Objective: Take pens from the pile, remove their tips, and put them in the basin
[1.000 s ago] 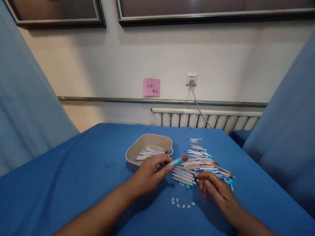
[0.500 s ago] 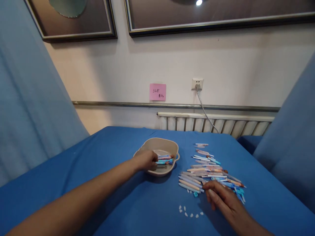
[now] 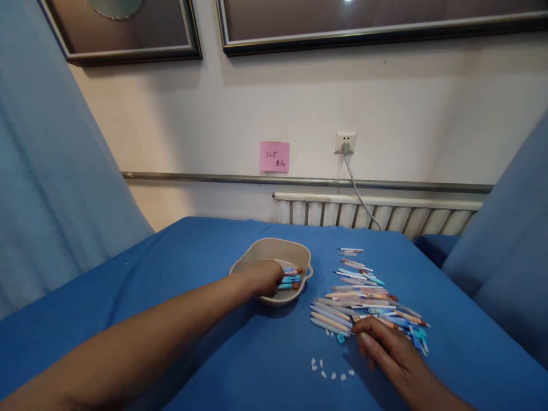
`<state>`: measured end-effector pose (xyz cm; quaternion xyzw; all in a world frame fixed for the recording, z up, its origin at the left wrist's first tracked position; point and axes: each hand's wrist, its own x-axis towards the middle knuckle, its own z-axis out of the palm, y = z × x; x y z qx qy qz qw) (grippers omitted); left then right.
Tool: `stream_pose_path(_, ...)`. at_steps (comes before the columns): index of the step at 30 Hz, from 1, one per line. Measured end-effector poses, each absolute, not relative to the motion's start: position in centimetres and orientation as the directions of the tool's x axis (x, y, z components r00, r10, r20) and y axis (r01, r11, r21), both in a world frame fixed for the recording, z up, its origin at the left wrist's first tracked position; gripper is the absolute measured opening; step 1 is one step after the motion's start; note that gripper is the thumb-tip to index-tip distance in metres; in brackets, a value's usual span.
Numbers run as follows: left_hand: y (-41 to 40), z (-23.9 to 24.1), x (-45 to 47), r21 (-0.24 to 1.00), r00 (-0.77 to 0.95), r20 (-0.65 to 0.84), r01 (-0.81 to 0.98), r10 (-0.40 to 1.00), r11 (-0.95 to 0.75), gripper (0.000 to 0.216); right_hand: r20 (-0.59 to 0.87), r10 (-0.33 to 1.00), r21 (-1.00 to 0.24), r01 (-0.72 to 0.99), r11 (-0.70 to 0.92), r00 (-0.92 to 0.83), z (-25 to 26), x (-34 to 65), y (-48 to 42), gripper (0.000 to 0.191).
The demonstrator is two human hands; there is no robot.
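Note:
My left hand [image 3: 270, 278] is inside a beige plastic basin [image 3: 274, 244], over its floor. Its fingers point down and their tips are hidden, so I cannot tell whether they grip anything. Just right of them, several light-blue and pink pens [image 3: 291, 279] with brown ends lie in the basin. On the blue cloth, my right hand [image 3: 387, 348] rests palm down with fingers loosely bent and apart, nothing visible in them. Its index fingertip is at the ends of a row of pale pen barrels [image 3: 330, 318]. A small turquoise piece [image 3: 341, 338] lies just left of that hand.
Small white pieces [image 3: 334, 375] lie in an arc near the front. Pen parts and thin refills [image 3: 355, 274] spread back along the right, with blue parts [image 3: 417, 337] beyond my right hand. Behind the blue-covered table [image 3: 192, 251] are a radiator [image 3: 385, 208] and a plugged-in cable [image 3: 357, 191].
My left hand has moved right inside the basin, now covering part of the pens there. The right hand stays almost in place. The view has shifted slightly.

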<state>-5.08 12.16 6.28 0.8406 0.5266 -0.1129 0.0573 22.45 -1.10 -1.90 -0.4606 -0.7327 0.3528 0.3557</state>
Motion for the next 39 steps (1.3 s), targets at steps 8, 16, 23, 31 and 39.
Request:
stream_pose_path(8,12.0,7.8,-4.5,0.01,0.436,-0.138,0.899,0.889,-0.439,0.016,0.223,0.97,-0.934,0.264,0.24,-0.096,-1.5,23.2,0.1,0.033)
stream_pose_path(16,2.9,6.5,-2.0,0.357,0.611,-0.06,0.752,0.79,-0.554,0.016,0.178,0.984,-0.973,0.151,0.177,-0.012,-2.3,23.8,1.6,0.033)
stream_pose_path(23,0.7,1.9,-1.0,0.473,0.601,-0.153,0.742,0.785,-0.475,0.013,0.155,0.977,-0.893,0.402,0.203,-0.147,-2.5,23.9,1.1,0.021)
stream_pose_path(31,1.5,1.4,2.6,0.515,0.639,-0.078,0.683,0.765,-0.517,0.011,0.16,0.965,-0.658,0.706,0.262,-0.208,-1.2,24.8,1.0,0.018)
stream_pose_path(39,2.5,0.6,1.7,0.378,0.62,0.123,0.693,0.775,-0.614,0.02,0.118,0.93,-0.544,0.761,0.354,-0.348,-0.6,24.7,0.8,0.018)
